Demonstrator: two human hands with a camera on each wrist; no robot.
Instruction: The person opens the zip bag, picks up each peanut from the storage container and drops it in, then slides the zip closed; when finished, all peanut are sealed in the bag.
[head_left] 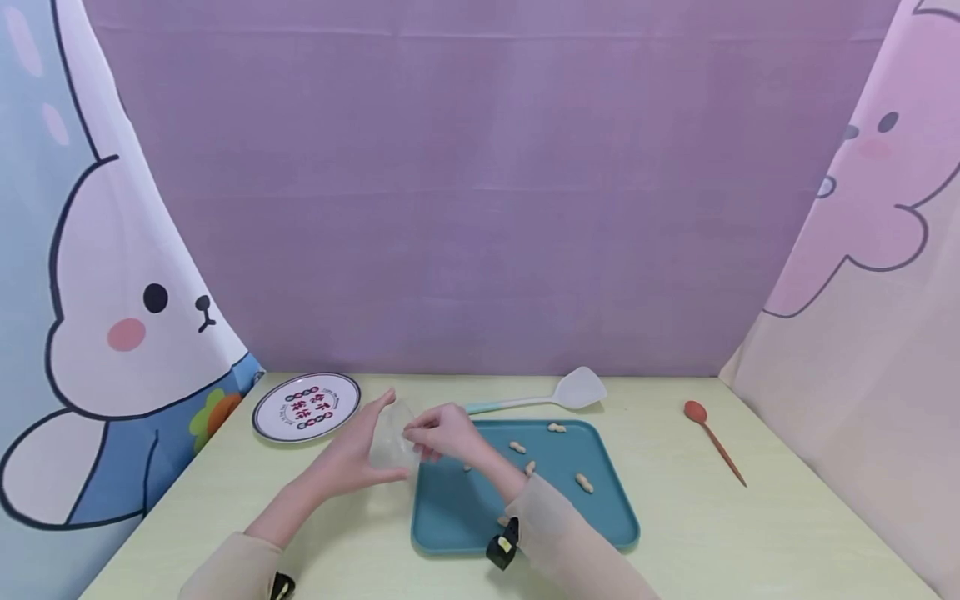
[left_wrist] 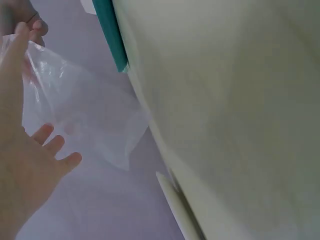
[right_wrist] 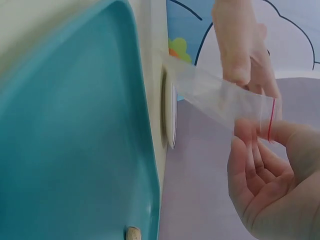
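Observation:
A clear zip bag [right_wrist: 215, 97] with a red strip along its mouth hangs between the two hands, over the left edge of the teal tray [head_left: 465, 537]. My right hand [head_left: 446, 431] pinches the bag's edge by the strip with thumb and fingertips. Around the bag's other side, my left hand [head_left: 356, 454] has its thumb and fingers spread wide; one long digit reaches the bag's edge near the right fingertips in the left wrist view. Several peanuts, among them one peanut [head_left: 584, 483] at the right, lie scattered on the tray. Inside the bag no contents show.
A white plate [head_left: 273, 421] with red lettering stands at the back left. Behind the tray lies a white spatula [head_left: 579, 389] with a mint handle. An orange-brown spoon [head_left: 696, 412] rests at the right of the table. A purple curtain [head_left: 480, 208] closes off the back.

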